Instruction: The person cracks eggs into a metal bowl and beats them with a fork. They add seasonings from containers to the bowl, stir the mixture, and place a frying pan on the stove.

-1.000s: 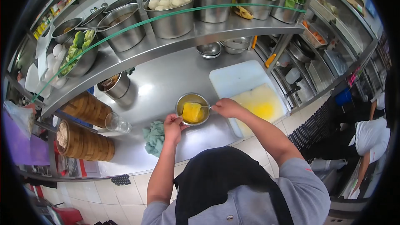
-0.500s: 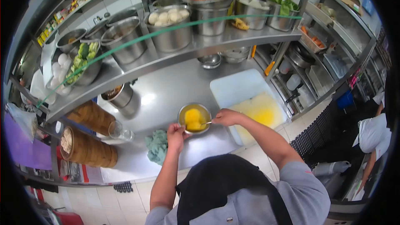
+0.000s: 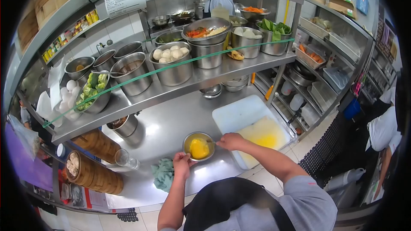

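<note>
A small metal bowl [image 3: 202, 135] with bright yellow food [image 3: 198, 149] inside, which looks like beaten egg, sits low over the steel counter. My left hand [image 3: 182, 162] pinches its near left rim. In my right hand [image 3: 230, 141], the fingers close around a thin metal utensil [image 3: 211, 141] whose end reaches into the bowl; whether it is a fork or a spoon cannot be made out. Right of the bowl, a white cutting board [image 3: 234, 112] carries a yellow wet patch [image 3: 264, 137]. A green cloth [image 3: 162, 174] lies crumpled left of my left hand.
Bamboo steamers [image 3: 97, 176] and a clear glass [image 3: 127, 159] stand at the left. Above the counter runs a steel shelf [image 3: 180, 81] with several pots and a green glass edge. A person in a white top [image 3: 382, 128] is at the far right; another stands behind the shelf.
The view has tilted upward, showing more of the shelf. The utensil has shifted toward the bowl's far right side, and the yellow food has changed shape. Both hands keep their hold.
</note>
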